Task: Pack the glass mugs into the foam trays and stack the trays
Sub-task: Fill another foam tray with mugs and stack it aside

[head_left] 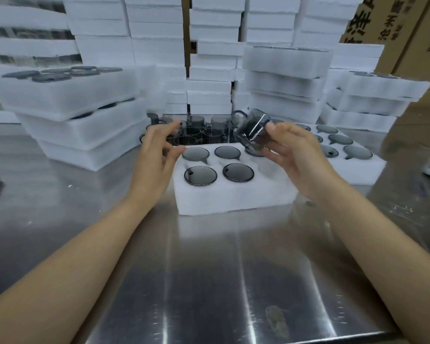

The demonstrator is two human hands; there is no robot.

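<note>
Here, shiny steel table (209, 281), white foam stacks (157, 33) behind, right hand (296, 155) gripping tilted mug (252, 130), left hand (154, 155) relaxed, empty.

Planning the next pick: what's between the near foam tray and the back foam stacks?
Loose smoky glass mugs standing upright on the steel table, shown in the head view.
</note>
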